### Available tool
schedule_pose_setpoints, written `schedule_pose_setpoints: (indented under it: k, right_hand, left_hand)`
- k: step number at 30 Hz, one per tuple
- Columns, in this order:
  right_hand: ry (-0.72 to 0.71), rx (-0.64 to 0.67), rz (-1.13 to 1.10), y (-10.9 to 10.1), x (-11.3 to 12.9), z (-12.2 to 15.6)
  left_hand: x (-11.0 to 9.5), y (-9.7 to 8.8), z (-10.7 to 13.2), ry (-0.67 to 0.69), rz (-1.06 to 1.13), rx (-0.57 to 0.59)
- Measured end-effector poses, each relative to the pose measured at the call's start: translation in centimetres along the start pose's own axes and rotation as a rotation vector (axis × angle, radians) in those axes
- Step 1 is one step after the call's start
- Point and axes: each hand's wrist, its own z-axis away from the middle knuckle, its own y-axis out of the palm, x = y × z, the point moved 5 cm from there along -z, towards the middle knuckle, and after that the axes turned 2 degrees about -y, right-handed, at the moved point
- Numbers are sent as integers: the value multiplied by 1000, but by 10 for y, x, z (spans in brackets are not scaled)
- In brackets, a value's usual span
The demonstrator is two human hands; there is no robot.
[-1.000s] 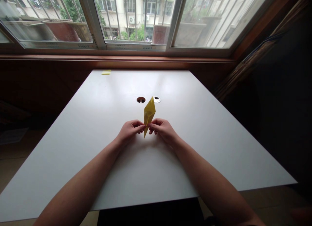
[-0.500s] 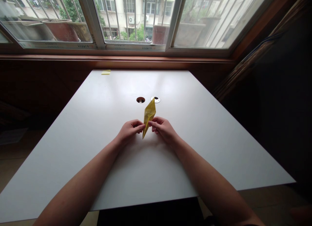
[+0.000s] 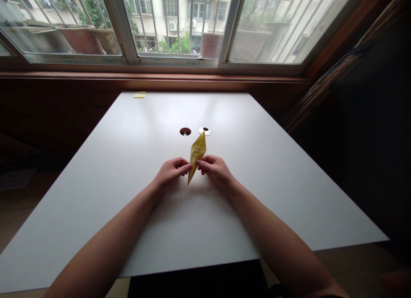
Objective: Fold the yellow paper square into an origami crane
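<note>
A folded yellow paper piece (image 3: 197, 151), long and pointed at both ends, stands tilted over the middle of the white table (image 3: 128, 161). My left hand (image 3: 171, 171) pinches its lower part from the left with curled fingers. My right hand (image 3: 215, 171) pinches the same spot from the right. The paper's upper tip leans to the right, toward the far side of the table. Its lower tip pokes out beneath my fingers, close to the tabletop.
Two round cable holes sit just beyond the paper: an open one (image 3: 185, 131) and one with a silver ring (image 3: 204, 130). A small yellow paper pad (image 3: 139, 95) lies at the far left edge. A window and dark wood sill run behind the table.
The paper has sunk a little and tipped slightly more to the right. Both hands keep their pinch and have barely shifted.
</note>
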Motion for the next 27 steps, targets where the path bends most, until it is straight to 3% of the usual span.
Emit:
schedule_pose_setpoints:
  k: [27]
  right_hand:
    - [18, 28, 23, 1, 2, 1]
  left_hand:
    - [-1, 0, 0, 11, 27, 8]
